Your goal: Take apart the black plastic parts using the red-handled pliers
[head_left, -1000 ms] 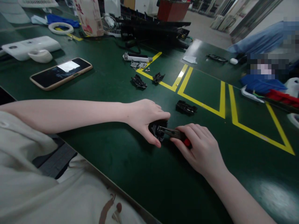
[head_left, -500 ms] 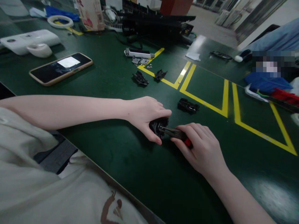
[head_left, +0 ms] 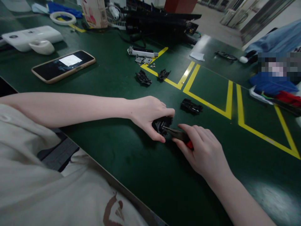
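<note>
My left hand (head_left: 152, 116) grips a small black plastic part (head_left: 162, 125) between thumb and fingers, low over the green table (head_left: 117, 150). In my right hand (head_left: 202, 144) is a pair of pliers (head_left: 177, 133) with a bit of red handle showing under the fingers. The metal jaws reach into the black part; what they pinch there is too small to make out. Just beyond my hands lies another black plastic part (head_left: 191, 106). Two more dark pieces, one on the left (head_left: 143, 78) and one on the right (head_left: 163, 74), rest farther back.
A phone (head_left: 64, 66) lies at the left, near a white device (head_left: 33, 37) and a tape roll (head_left: 63, 18). Small metal plates (head_left: 143, 59) sit by a white-and-black bar (head_left: 142, 52). Yellow tape lines (head_left: 209, 105) mark the table. Black equipment (head_left: 160, 23) stands behind; another person is at the right.
The whole view has shifted slightly. Both hands keep their grips, and the pliers' jaws stay at the black part with a slightly changed tilt.
</note>
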A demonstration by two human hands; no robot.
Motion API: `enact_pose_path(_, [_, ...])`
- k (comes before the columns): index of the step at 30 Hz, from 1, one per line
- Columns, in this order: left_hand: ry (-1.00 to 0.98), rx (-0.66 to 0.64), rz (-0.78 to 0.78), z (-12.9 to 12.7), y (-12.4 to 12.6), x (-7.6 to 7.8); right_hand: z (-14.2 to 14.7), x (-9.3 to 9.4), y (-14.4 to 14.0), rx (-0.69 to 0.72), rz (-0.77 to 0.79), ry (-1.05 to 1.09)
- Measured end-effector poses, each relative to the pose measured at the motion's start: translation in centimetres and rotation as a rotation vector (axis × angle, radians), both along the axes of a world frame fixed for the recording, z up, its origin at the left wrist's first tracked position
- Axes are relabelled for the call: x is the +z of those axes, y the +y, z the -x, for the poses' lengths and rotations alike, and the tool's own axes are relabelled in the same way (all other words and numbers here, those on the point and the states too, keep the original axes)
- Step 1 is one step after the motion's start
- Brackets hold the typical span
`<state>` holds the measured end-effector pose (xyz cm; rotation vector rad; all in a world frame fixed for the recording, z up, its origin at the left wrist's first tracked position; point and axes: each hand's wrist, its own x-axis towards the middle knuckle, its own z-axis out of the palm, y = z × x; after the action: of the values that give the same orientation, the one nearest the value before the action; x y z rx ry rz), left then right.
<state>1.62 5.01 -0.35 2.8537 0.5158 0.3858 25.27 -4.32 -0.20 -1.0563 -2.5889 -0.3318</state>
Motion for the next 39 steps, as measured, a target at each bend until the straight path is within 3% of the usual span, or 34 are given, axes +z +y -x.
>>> enact_pose_path(9, [-0.024,-0.004,0.009,0.01,-0.02,-0.18,-0.03,-0.01,-0.11,0.007,-0.079,-0.050])
enact_pose_path(25, [0.007,0.086,-0.070,-0.35,-0.95,-0.08,0.70,0.32,-0.06,-0.052,0.136,-0.038])
enact_pose_path(39, [-0.044,0.056,0.005,-0.36,-0.82,-0.26,0.44,0.41,-0.32,-0.082,0.148,0.010])
